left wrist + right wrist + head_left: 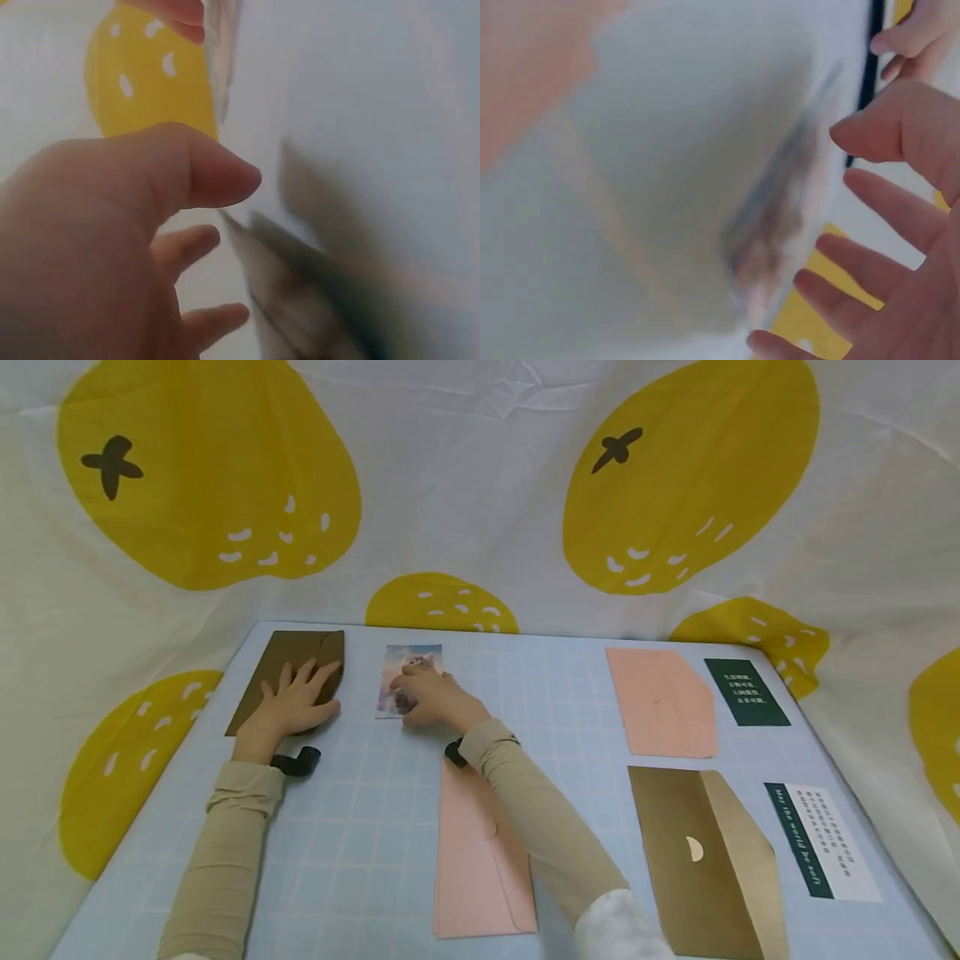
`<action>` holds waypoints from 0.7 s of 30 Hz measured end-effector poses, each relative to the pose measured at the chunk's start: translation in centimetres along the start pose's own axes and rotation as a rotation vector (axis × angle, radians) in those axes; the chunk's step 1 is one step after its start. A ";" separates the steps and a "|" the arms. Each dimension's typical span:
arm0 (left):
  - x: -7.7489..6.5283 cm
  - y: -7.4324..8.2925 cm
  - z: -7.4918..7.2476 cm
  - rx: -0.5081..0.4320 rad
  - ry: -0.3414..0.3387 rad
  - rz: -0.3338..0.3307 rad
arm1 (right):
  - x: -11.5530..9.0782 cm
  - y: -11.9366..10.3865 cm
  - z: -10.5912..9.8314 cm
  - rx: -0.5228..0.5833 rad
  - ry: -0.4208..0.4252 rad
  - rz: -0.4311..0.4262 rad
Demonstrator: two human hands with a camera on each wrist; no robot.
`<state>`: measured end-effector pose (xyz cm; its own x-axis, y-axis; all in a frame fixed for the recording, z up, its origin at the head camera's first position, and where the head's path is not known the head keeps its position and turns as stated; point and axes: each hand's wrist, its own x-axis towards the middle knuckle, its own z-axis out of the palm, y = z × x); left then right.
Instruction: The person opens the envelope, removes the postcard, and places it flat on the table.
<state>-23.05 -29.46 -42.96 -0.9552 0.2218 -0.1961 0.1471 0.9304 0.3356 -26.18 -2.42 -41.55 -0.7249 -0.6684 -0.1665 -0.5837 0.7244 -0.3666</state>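
A brown-gold envelope (296, 646) lies at the far left of the table. My left hand (288, 703) is over it with spread fingers, and the left wrist view shows the thumb (217, 176) apart from the fingers. To its right lies a small card with a kitten picture (387, 681). Over that card's right part is my right hand (437, 697), hiding some of the picture. In the right wrist view its fingers (870, 262) are extended and parted beside the blurred card (780, 217). Whether either hand touches the paper beneath cannot be told.
Partly under the right forearm lies a pink envelope (476, 877). On the right are an unfolded pink envelope (663, 706), a gold envelope (682, 852) with its flap out, a dark green card (746, 693) and a green-and-white card (821, 839). A patterned cloth (465, 485) hangs behind.
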 end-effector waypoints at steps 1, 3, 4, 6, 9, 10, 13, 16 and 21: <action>-0.1 0.5 -0.3 0.007 0.011 0.007 | -0.4 0.0 -0.4 0.005 0.010 0.002; -0.3 1.8 -1.0 0.026 0.041 0.030 | -1.2 0.0 -1.3 0.006 0.043 -0.006; -0.5 2.5 -1.4 0.038 0.058 0.044 | -1.7 0.0 -1.9 0.013 0.061 -0.012; -1.0 4.2 -2.3 0.068 0.098 0.083 | -2.8 -0.1 -3.0 0.022 0.097 -0.024; -2.0 6.8 -3.2 0.118 0.146 0.147 | -4.5 -0.2 -4.4 0.012 0.137 -0.040; -2.4 7.7 -3.5 0.134 0.157 0.165 | -5.2 -0.3 -4.8 0.010 0.152 -0.047; -3.4 9.9 -3.6 0.176 0.173 0.219 | -7.5 -0.4 -5.9 -0.004 0.203 -0.074; -4.3 12.0 -3.0 0.185 0.155 0.277 | -10.2 -0.4 -6.8 0.014 0.268 -0.099; -5.8 15.8 -0.8 0.150 0.117 0.412 | -14.6 -0.2 -7.4 0.037 0.366 -0.135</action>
<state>-15.40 -16.26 -35.83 -0.8305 0.5561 0.0340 0.5484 0.8053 0.2250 -18.20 8.44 -32.24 -0.7289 -0.6480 0.2208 -0.6740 0.6228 -0.3972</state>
